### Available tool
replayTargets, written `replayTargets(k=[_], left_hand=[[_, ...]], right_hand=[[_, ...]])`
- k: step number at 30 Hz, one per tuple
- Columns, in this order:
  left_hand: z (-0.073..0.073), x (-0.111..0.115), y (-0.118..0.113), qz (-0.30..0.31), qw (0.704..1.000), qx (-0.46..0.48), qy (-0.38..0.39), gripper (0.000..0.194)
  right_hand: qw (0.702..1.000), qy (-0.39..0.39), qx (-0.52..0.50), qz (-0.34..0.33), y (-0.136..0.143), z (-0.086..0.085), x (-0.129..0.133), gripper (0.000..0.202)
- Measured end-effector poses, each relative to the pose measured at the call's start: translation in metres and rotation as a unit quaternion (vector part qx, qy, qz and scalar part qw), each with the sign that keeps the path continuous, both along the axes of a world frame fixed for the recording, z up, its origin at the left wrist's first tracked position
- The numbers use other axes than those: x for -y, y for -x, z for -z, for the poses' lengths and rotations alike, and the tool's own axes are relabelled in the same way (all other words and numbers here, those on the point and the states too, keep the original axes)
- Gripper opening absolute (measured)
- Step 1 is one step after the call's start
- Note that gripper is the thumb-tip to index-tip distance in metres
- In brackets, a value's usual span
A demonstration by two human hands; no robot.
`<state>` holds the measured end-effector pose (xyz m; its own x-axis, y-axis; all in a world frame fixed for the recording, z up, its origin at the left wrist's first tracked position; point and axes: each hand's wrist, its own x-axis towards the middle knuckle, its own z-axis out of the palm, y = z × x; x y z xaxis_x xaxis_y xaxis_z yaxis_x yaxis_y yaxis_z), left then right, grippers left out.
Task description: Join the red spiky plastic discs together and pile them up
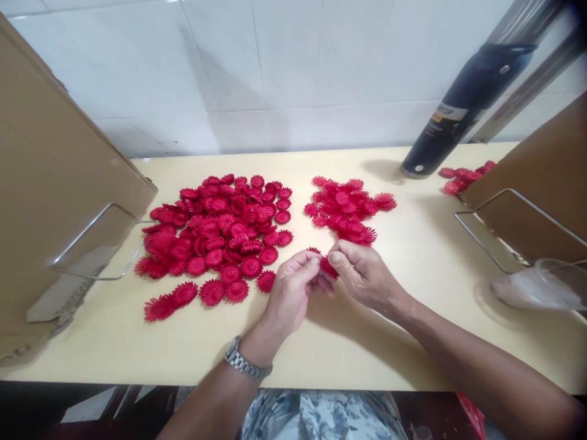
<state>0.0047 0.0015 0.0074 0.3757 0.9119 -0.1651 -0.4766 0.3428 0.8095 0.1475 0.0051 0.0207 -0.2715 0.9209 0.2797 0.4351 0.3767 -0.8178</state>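
My left hand (288, 293) and my right hand (362, 275) meet over the middle of the cream table (413, 342), both pinching one small red flower-shaped piece (326, 266) between thumbs and fingers. A large heap of the same red flower pieces (215, 238) lies to the left of my hands. A smaller heap (346, 208) lies just beyond my right hand. My left wrist carries a metal watch (245, 362).
Cardboard boxes with wire frames stand at the left (55, 201) and right (536, 177) edges. A dark cylindrical cup package (458, 110) leans at the back right, with a few more red pieces (463, 178) beside it. A clear plastic bag (536, 287) lies at right.
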Motion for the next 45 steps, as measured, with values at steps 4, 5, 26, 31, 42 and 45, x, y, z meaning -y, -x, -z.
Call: replayTargets(k=[4, 5, 26, 31, 42, 45], left_hand=[[0.002, -0.003, 0.003, 0.034, 0.996, 0.061, 0.047, 0.017], [0.002, -0.003, 0.004, 0.040, 0.995, 0.070, 0.054, 0.017], [-0.001, 0.002, 0.000, -0.083, 0.995, -0.014, -0.044, 0.012], [0.001, 0.003, 0.002, -0.067, 0.992, -0.068, -0.088, 0.010], [-0.003, 0.010, 0.001, -0.103, 0.945, -0.210, -0.229, 0.017], [-0.002, 0.010, 0.001, -0.102, 0.950, -0.201, -0.215, 0.015]], right_hand=[[0.993, -0.118, 0.017, -0.012, 0.000, 0.002, -0.003, 0.032], [0.989, -0.143, 0.015, -0.022, 0.000, 0.003, -0.004, 0.029], [0.970, -0.234, 0.060, 0.017, -0.002, -0.003, 0.002, 0.009], [0.967, -0.248, 0.060, -0.003, -0.005, -0.004, 0.004, 0.011], [0.957, -0.261, 0.123, 0.012, -0.002, -0.002, 0.007, 0.018], [0.961, -0.251, 0.114, 0.008, -0.002, 0.000, 0.007, 0.018]])
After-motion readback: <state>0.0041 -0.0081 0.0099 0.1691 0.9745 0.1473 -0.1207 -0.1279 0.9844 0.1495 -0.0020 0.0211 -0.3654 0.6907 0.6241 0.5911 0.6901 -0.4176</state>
